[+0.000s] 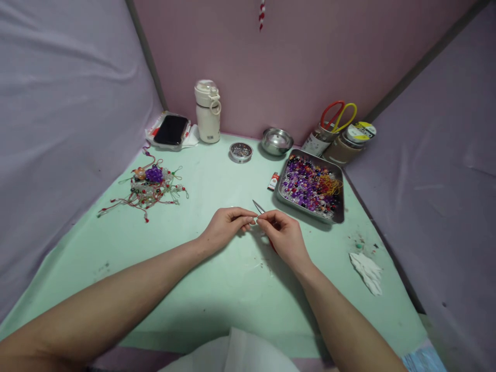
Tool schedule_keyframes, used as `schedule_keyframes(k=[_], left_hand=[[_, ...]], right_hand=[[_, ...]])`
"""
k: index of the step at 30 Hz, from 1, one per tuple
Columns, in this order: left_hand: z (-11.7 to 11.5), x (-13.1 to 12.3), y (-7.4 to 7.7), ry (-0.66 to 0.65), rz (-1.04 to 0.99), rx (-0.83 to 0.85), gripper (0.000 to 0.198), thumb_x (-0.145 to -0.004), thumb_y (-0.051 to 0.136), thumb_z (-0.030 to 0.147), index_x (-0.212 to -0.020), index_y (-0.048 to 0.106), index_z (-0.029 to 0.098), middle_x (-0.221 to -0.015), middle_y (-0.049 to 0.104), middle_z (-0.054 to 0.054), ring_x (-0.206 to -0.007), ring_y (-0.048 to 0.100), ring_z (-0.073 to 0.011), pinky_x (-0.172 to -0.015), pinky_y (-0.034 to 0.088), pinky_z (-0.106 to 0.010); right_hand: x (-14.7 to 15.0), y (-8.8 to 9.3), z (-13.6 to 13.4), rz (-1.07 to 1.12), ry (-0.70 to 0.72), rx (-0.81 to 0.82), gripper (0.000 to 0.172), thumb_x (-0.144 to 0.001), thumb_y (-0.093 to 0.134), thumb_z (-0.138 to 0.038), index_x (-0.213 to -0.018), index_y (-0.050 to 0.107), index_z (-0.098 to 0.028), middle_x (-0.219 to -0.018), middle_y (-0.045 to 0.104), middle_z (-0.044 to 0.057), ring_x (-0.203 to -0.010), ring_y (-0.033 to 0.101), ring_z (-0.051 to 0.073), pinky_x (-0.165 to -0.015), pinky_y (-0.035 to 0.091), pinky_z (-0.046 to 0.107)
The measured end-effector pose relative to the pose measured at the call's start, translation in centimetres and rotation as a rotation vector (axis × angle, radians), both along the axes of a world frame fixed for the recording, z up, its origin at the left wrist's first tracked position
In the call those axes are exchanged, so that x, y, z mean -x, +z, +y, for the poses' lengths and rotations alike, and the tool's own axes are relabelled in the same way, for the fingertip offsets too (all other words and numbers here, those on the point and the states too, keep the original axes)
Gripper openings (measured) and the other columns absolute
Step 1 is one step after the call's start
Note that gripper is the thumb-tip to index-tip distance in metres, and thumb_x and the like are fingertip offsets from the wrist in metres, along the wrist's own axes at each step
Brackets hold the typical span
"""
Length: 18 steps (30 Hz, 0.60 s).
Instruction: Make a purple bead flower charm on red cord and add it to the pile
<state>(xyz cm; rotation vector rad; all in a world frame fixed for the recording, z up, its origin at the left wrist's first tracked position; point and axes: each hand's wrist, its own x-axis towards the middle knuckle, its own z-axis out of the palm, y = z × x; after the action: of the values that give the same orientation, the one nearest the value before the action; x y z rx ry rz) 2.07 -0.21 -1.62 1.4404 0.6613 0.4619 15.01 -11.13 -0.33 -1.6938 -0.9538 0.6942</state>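
Observation:
My left hand [228, 226] and my right hand [285, 238] meet over the middle of the table, fingertips almost touching. Each has thumb and forefinger pinched together; what lies between them is too small to make out. The pointed metal blades of a pair of scissors [258, 206] stick out past my right fingers, and a bit of red handle shows below. Whether the scissors are held or lie under the hand I cannot tell. Right of my hands stands a metal tray [338, 213] of purple, clear, red and black beads [304, 183] with yellow cord [329, 184].
Beaded strings [149, 187] lie in a heap at the left. Along the back are a phone [170, 129], a bottle [208, 116], a small round tin [241, 152], a metal bowl [276, 142] and jars [349, 144]. A lighter [273, 181] lies beside the tray, a white tissue [366, 272] at right.

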Motion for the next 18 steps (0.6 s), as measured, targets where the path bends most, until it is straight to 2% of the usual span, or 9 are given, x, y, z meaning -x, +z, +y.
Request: schedule_keyframes(k=[5,12,18], left_hand=[[0.0,0.1,-0.1,0.05,0.022,0.011,0.02,-0.075,0.065,0.026,-0.09,0.076,0.017,-0.071,0.071,-0.003,-0.062,0.059,-0.0112,-0.062,0.051,-0.025],[0.2,0.1,-0.7,0.023,0.004,-0.004,0.02,-0.077,0.065,0.026,-0.092,0.075,0.018,-0.081,0.074,-0.004,-0.064,0.061,-0.0106,-0.064,0.052,-0.024],[0.1,0.2,0.5,0.05,0.004,0.004,0.025,-0.076,0.066,0.027,-0.097,0.073,0.017,-0.082,0.074,-0.005,-0.062,0.062,-0.0116,-0.062,0.054,-0.026]], right_hand=[[-0.1,-0.2,-0.1,0.017,-0.006,-0.029,0.022,-0.079,0.065,-0.036,-0.093,0.068,-0.019,-0.068,0.062,-0.001,-0.058,0.051,0.013,-0.057,0.042,0.026],[-0.1,-0.2,-0.2,-0.145,-0.01,-0.111,0.017,-0.085,0.059,-0.033,-0.082,0.069,-0.02,-0.079,0.067,0.002,-0.068,0.055,0.015,-0.062,0.042,0.027],[0.0,0.0,-0.3,-0.14,-0.043,-0.129,0.015,-0.086,0.058,-0.029,-0.076,0.064,-0.02,-0.072,0.059,-0.001,-0.065,0.051,0.013,-0.061,0.04,0.025]])
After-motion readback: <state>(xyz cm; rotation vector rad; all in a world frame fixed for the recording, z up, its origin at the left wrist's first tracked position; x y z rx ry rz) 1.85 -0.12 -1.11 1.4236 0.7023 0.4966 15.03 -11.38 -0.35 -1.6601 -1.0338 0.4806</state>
